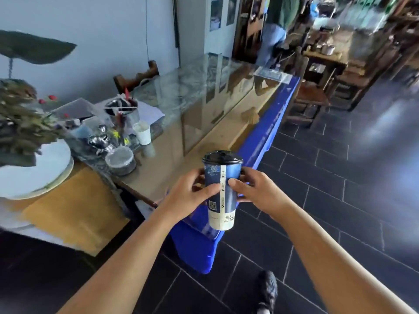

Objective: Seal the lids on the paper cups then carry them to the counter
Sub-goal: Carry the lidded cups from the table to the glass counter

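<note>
The paper cup (221, 193) hides part of our fingers (197, 177); the bottom edge cuts our shoe (267, 291); we see the far room (340, 41) blurred

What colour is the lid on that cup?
Black lid, on the blue and white cup; head view.

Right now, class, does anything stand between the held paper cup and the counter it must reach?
Nothing visible does. The left hand and right hand grip the paper cup beside the counter; a white cup and stacked dishes sit off to the left.
</note>
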Tool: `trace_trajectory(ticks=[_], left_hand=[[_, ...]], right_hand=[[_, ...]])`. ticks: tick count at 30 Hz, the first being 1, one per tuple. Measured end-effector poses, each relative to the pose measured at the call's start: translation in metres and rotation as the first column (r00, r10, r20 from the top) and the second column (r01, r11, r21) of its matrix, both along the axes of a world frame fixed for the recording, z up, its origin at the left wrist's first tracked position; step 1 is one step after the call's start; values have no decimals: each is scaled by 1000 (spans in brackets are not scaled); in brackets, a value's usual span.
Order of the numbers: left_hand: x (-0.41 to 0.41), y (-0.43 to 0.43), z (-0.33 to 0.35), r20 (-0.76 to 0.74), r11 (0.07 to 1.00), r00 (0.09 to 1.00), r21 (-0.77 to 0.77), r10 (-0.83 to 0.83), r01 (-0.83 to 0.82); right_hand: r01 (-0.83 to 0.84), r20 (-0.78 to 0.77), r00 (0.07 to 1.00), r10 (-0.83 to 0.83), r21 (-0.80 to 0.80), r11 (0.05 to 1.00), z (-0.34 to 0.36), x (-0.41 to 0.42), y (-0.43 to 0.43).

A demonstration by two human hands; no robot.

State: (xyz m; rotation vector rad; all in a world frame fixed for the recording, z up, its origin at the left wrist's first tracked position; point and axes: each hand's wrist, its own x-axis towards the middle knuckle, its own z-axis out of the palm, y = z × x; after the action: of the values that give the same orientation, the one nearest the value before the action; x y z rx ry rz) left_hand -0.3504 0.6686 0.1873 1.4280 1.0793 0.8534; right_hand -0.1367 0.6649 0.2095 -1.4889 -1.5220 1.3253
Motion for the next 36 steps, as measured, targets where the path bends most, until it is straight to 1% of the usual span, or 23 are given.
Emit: trace_trajectory(ticks=[3, 6, 10, 12, 13, 16, 19, 23, 26, 28, 32, 36], left_hand=[[2, 21, -4, -24, 995, 995, -28, 97, -98], [14, 46, -10, -39, 972, 973, -50, 226, -228], [45, 85, -13, -37, 913, 916, -74, 399, -401], [62, 104, -13, -42, 878, 882, -78, 470, -472], [70, 112, -12, -42, 858, 862, -89, 505, -507], [85, 131, -12, -52, 796, 803, -113, 594, -595], [89, 142, -13, -78, 736, 746, -124, 661, -665], [80, 156, -17, -208, 704, 701, -72, 682, -706], [66, 167, -30, -285, 665, 654, -71, 701, -743], [51, 181, -41, -336, 655, 628, -42, 702, -755], [17, 218, -70, -451, 655, 589, -13, 671, -756], [-13, 240, -95, -487, 624, 546, -4, 681, -781]], right_hand=[[-136, -31, 990, 136, -7, 991, -5, 5, 45], [-264, -51, 963, 264, 5, 965, -10, 14, 94], [-415, 0, 910, 415, 3, 910, -10, 34, 160], [-472, 1, 881, 472, -10, 881, -8, 45, 192], [-504, 7, 863, 504, -6, 863, -7, 49, 207], [-615, 90, 788, 610, 44, 788, -4, 55, 248], [-698, 144, 711, 689, 22, 716, -5, 47, 275], [-774, 201, 620, 758, 4, 633, -13, 29, 306], [-815, 227, 559, 797, -23, 579, -23, 8, 329], [-834, 266, 525, 809, -27, 551, -31, -12, 346], [-860, 333, 476, 814, -20, 510, -53, -48, 382], [-861, 328, 460, 825, -61, 504, -77, -80, 411]])
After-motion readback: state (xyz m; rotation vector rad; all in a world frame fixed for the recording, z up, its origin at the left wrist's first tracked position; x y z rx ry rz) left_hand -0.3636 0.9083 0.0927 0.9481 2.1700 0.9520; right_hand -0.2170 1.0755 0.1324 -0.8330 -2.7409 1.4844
